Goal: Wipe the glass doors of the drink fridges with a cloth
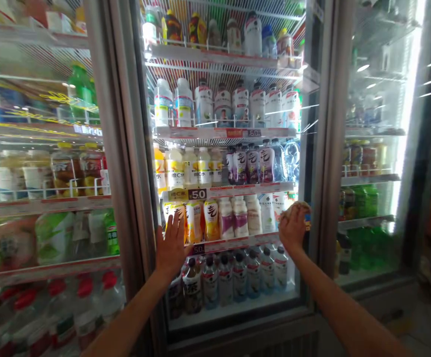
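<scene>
My left hand (171, 248) is raised at the left side of the middle cooler door, fingers spread and palm turned to the glass. Whether the palm touches the glass I cannot tell. Behind its fingers stand orange-labelled drink bottles (211, 220). My right hand (293, 230) is up at the right side of the same door, its fingers closed on a crumpled brownish cloth (300, 209). The cloth lies close to the right door frame (321, 198). Bottles with white and purple labels (240, 217) stand on the shelf between both hands.
Metal frame posts (121, 124) divide this cooler from the left one, where bottles with red caps (84, 290) fill the bottom. Dark-capped bottles (239, 275) line the lowest middle shelf. A price tag (197, 194) reads 5.0. Another lit cooler with green bottles (371, 198) stands at right.
</scene>
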### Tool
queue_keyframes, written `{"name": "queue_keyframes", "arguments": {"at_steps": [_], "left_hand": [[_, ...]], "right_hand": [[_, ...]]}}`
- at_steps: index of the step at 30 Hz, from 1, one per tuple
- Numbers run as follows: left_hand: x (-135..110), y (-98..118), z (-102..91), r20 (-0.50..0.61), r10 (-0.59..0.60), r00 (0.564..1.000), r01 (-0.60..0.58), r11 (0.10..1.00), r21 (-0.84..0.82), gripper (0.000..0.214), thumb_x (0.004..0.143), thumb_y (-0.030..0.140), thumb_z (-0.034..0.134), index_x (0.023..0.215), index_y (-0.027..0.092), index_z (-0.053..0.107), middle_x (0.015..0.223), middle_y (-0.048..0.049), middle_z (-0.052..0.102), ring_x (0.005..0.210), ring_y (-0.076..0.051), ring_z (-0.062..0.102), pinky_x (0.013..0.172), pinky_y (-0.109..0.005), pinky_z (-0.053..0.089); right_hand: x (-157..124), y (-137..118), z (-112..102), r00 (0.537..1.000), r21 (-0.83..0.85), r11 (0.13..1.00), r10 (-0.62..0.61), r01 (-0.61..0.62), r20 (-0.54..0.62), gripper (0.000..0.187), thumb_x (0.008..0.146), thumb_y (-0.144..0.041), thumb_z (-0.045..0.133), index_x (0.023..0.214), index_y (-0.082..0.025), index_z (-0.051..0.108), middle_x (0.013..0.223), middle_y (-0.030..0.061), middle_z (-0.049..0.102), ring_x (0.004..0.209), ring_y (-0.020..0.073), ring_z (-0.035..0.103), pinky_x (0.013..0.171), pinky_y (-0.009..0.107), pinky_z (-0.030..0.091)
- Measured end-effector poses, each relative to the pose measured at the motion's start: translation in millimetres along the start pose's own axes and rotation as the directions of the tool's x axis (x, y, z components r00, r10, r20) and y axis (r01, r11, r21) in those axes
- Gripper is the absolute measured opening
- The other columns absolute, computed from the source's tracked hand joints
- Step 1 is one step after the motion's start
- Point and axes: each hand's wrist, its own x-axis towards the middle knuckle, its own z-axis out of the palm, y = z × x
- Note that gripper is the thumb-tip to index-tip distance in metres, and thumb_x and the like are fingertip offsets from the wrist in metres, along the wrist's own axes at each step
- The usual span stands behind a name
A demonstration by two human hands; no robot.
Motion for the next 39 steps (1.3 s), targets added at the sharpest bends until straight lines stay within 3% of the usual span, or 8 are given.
{"name": "queue_keyframes", "arguments": {"at_steps": [6, 10, 13, 20, 28, 31, 35, 39], "left_hand": [[-1.4, 4.9, 6.2, -0.083, 0.009, 0.996, -0.007, 1.000, 0.022, 0.085, 0.083, 0.030, 0.050, 0.143, 0.015, -0.009, 0.148, -0.0181, 0.021, 0.138, -0.030, 0.017, 0.108, -0.056, 0.016], [-3.4, 1.5, 7.0, -0.087, 0.029, 0.996, -0.027, 0.999, 0.024, 0.086, 0.084, 0.030, 0.050, 0.143, 0.017, -0.011, 0.147, -0.0189, 0.022, 0.137, -0.031, 0.018, 0.107, -0.058, 0.017], [-4.1, 6.7, 8.6, -0.098, 0.009, 0.995, -0.007, 1.000, 0.018, 0.088, 0.083, 0.030, 0.052, 0.143, 0.015, -0.011, 0.147, -0.0200, 0.023, 0.137, -0.032, 0.018, 0.106, -0.058, 0.019], [-12.3, 12.6, 8.5, -0.034, 0.009, 0.999, -0.008, 1.000, 0.029, 0.090, 0.078, 0.029, 0.061, 0.144, 0.013, 0.001, 0.146, -0.0191, 0.025, 0.137, -0.031, 0.018, 0.108, -0.057, 0.018], [-33.1, 1.1, 7.7, 0.038, 0.021, 0.999, -0.022, 0.999, 0.031, 0.079, 0.078, 0.027, 0.060, 0.142, 0.011, 0.017, 0.146, -0.0192, 0.024, 0.138, -0.030, 0.017, 0.108, -0.056, 0.017], [-36.7, 3.4, 7.6, 0.059, 0.001, 0.998, -0.001, 1.000, 0.011, 0.075, 0.078, 0.029, 0.059, 0.141, 0.010, 0.022, 0.145, -0.0194, 0.026, 0.137, -0.030, 0.018, 0.108, -0.056, 0.018], [-43.4, -3.7, 6.0, 0.058, 0.022, 0.998, -0.023, 0.999, 0.028, 0.071, 0.077, 0.027, 0.057, 0.139, 0.010, 0.027, 0.144, -0.0194, 0.029, 0.136, -0.030, 0.021, 0.108, -0.055, 0.020], [-50.7, -12.6, 2.9, 0.024, 0.028, 0.999, -0.029, 0.999, 0.041, 0.071, 0.078, 0.025, 0.056, 0.139, 0.008, 0.024, 0.142, -0.0209, 0.033, 0.136, -0.030, 0.022, 0.108, -0.054, 0.022]], "right_hand": [[-29.2, -23.8, -0.6, 0.821, 0.122, 0.836, -0.549, 0.536, 0.156, 0.050, 0.085, -0.022, 0.039, 0.135, -0.022, 0.040, 0.141, 0.0108, 0.038, 0.133, 0.0243, 0.030, 0.105, 0.047, 0.025], [10.6, 38.3, -3.0, 0.989, -0.061, 0.994, -0.086, 0.094, 0.120, 0.052, 0.084, -0.025, 0.037, 0.134, -0.010, 0.040, 0.139, 0.0205, 0.038, 0.125, 0.0311, 0.040, 0.095, 0.049, 0.036], [15.8, 52.5, -4.0, 0.994, -0.095, 0.995, 0.051, -0.041, 0.098, 0.053, 0.085, -0.028, 0.036, 0.132, -0.003, 0.041, 0.136, 0.0252, 0.040, 0.123, 0.0342, 0.041, 0.090, 0.049, 0.041], [-73.7, -66.3, -0.8, 0.805, 0.107, 0.815, -0.579, 0.570, 0.128, 0.048, 0.086, -0.019, 0.042, 0.133, -0.024, 0.042, 0.138, 0.0091, 0.044, 0.133, 0.0243, 0.030, 0.106, 0.046, 0.024], [-36.3, -49.4, -1.1, 0.979, 0.029, 0.979, -0.201, 0.200, 0.033, 0.055, 0.086, -0.021, 0.039, 0.139, -0.013, 0.032, 0.144, 0.0202, 0.031, 0.133, 0.0299, 0.029, 0.097, 0.050, 0.033], [-72.5, -83.4, -1.0, 0.895, 0.114, 0.899, -0.434, 0.423, 0.101, 0.054, 0.086, -0.019, 0.041, 0.139, -0.016, 0.033, 0.143, 0.0165, 0.034, 0.135, 0.0280, 0.025, 0.103, 0.050, 0.027], [-103.4, -136.2, -3.5, 0.620, 0.271, 0.630, -0.773, 0.728, 0.133, 0.051, 0.085, -0.016, 0.044, 0.135, -0.024, 0.040, 0.142, 0.0061, 0.039, 0.137, 0.0229, 0.020, 0.110, 0.048, 0.013], [-65.6, -167.6, -1.1, 0.704, 0.269, 0.701, -0.703, 0.661, 0.101, 0.048, 0.086, -0.016, 0.044, 0.134, -0.021, 0.042, 0.144, 0.0086, 0.036, 0.138, 0.0233, 0.016, 0.110, 0.050, 0.010]]}}
